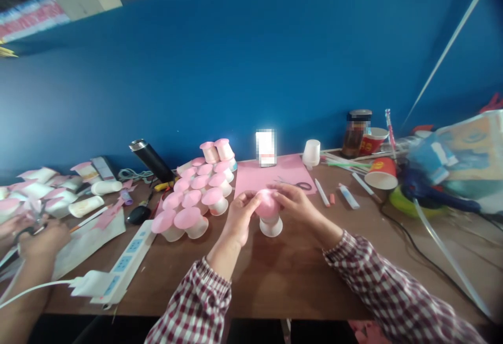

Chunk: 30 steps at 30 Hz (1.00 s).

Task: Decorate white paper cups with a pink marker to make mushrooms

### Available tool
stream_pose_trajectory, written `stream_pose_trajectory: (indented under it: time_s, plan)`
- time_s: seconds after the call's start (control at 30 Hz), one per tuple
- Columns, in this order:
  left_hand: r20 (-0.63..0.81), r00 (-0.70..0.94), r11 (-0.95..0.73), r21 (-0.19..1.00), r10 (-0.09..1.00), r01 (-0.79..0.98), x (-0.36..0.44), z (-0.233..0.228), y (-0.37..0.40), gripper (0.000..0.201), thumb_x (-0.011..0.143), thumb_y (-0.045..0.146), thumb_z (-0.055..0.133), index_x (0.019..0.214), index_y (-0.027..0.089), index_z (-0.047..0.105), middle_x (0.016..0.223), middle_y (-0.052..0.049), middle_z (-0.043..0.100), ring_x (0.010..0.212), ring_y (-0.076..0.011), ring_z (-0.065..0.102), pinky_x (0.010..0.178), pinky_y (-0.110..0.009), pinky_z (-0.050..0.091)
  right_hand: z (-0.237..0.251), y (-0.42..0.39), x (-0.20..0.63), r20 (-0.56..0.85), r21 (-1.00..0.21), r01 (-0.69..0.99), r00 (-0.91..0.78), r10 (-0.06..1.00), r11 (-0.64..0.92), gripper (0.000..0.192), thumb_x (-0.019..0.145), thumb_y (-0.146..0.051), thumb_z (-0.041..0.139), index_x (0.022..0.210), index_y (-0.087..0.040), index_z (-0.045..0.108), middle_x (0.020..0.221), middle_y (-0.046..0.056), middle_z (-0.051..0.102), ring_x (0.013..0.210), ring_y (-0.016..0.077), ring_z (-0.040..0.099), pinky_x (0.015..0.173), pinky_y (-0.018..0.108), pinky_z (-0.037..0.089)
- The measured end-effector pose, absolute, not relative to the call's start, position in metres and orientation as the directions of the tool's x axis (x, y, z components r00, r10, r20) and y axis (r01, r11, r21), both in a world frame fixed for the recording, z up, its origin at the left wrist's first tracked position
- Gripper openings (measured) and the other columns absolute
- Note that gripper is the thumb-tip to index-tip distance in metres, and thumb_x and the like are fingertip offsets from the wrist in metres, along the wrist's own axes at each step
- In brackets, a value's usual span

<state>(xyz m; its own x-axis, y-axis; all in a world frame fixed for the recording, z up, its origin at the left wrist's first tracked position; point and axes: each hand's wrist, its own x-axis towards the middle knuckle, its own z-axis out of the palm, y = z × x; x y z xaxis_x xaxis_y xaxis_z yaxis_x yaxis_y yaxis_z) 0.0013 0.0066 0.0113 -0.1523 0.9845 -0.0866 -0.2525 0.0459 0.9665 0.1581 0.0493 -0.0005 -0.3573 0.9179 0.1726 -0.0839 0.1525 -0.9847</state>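
Note:
Between my hands a white paper cup (271, 227) stands upside down on the table with a round pink paper disc (267, 206) on its top. My left hand (241, 215) pinches the left edge of the disc between thumb and fingers. At the far right edge of the same disc, my right hand (296, 203) is closed with its fingertips on the paper. Part of the disc's back edge is hidden by my fingers. Just behind lie a pink paper sheet (251, 176) and scissors (302, 185) with dark handles.
Several pink-topped cups (192, 198) stand grouped at left, beside a power strip (128, 262) and a black flask (151, 160). Another person's hand (45, 242) holds scissors at far left. Rightward are a white cup (312, 152), a glue tube (349, 196) and a blue glue gun (436, 192).

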Motion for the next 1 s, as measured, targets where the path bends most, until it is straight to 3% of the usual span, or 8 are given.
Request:
stream_pose_trajectory:
  time_s: [0.13, 0.27, 0.43, 0.57, 1.0]
  plan:
    - [-0.146, -0.175, 0.106, 0.97, 0.974, -0.218, -0.004, 0.012, 0.011, 0.034, 0.06, 0.037, 0.08, 0.076, 0.014, 0.062, 0.068, 0.0, 0.062, 0.059, -0.0083, 0.054, 0.049, -0.018, 0.036, -0.005, 0.053, 0.155, 0.097, -0.986, -0.161, -0.37, 0.924, 0.039, 0.05, 0.08, -0.043, 0.063, 0.119, -0.014, 0.055, 0.089, 0.007, 0.068, 0.075, 0.0154, 0.063, 0.065, 0.028, 0.052]
    - [-0.27, -0.179, 0.203, 0.925, 0.946, -0.322, 0.001, 0.007, 0.002, 0.039, 0.056, 0.038, 0.082, 0.079, 0.016, 0.06, 0.068, 0.001, 0.062, 0.059, -0.0095, 0.056, 0.049, -0.018, 0.04, -0.015, 0.057, 0.161, 0.156, -0.988, -0.07, -0.423, 0.893, 0.139, 0.052, 0.072, -0.038, 0.072, 0.117, -0.015, 0.057, 0.101, 0.008, 0.064, 0.09, 0.0186, 0.063, 0.076, 0.031, 0.053]
    - [-0.266, -0.221, 0.208, 0.944, 0.938, -0.255, 0.005, -0.004, -0.006, 0.04, 0.056, 0.039, 0.083, 0.081, 0.015, 0.063, 0.069, -0.001, 0.064, 0.057, -0.0093, 0.056, 0.041, -0.016, 0.032, -0.024, 0.059, 0.164, 0.141, -0.986, 0.031, -0.4, 0.906, 0.166, 0.05, 0.071, -0.038, 0.073, 0.114, -0.014, 0.059, 0.096, 0.007, 0.062, 0.086, 0.0174, 0.062, 0.073, 0.032, 0.055]
    - [-0.279, -0.235, 0.214, 0.94, 0.931, -0.267, 0.003, -0.012, -0.005, 0.04, 0.053, 0.039, 0.084, 0.077, 0.014, 0.063, 0.067, -0.002, 0.065, 0.054, -0.0087, 0.055, 0.042, -0.016, 0.034, -0.028, 0.059, 0.162, 0.135, -0.983, 0.056, -0.411, 0.902, 0.172, 0.052, 0.07, -0.039, 0.074, 0.113, -0.014, 0.058, 0.092, 0.006, 0.064, 0.083, 0.0169, 0.063, 0.076, 0.034, 0.055]
    - [-0.286, -0.256, 0.24, 0.95, 0.923, -0.199, 0.005, -0.026, -0.001, 0.045, 0.051, 0.044, 0.084, 0.074, 0.012, 0.061, 0.052, 0.003, 0.055, 0.041, -0.0041, 0.044, 0.037, -0.015, 0.031, -0.029, 0.062, 0.169, 0.098, -0.96, 0.2, -0.41, 0.907, 0.194, 0.047, 0.073, -0.035, 0.072, 0.113, -0.014, 0.059, 0.094, 0.007, 0.066, 0.083, 0.0177, 0.064, 0.075, 0.034, 0.055]
